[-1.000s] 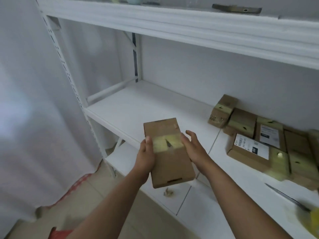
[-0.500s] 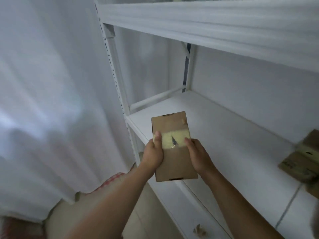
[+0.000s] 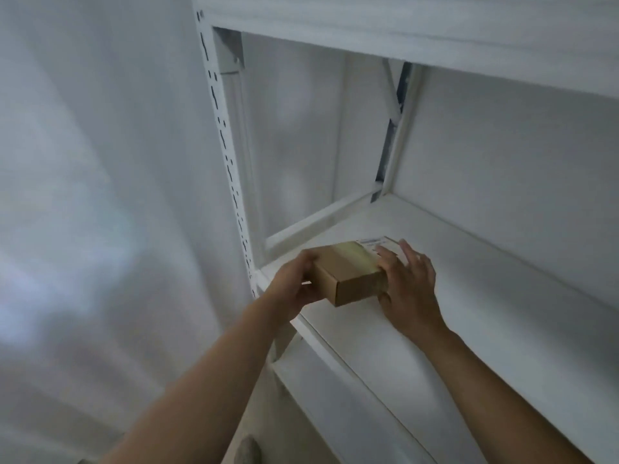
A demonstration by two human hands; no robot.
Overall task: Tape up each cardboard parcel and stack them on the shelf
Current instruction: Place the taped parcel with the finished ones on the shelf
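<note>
Now the box (image 3: pixel 348 274) has come down by the shelf's (image 3: pixel 469 296) front left corner. Left hand (image 3: pixel 294 289) grips it; right hand (image 3: pixel 407 289) presses flat, maybe letting go soon.

The parcel (image 3: pixel 348 274) is of plain brown cardboard, matt and a little rough, with sharp folded edges; a band of yellowish tape (image 3: pixel 350 254) crosses its top and looks smoother, with a weak shine; at the far end sits a white paper label (image 3: pixel 376 242), flat and matt, its print too blurred to read; the shelf board (image 3: pixel 452 296) is white, smooth and matt, probably painted or laminated; the upright post (image 3: pixel 227 162) looks like white painted metal, smooth, with a row of dark punched slots; the wall (image 3: pixel 83 162) on the left is pale and matt, with soft light patches.
</note>
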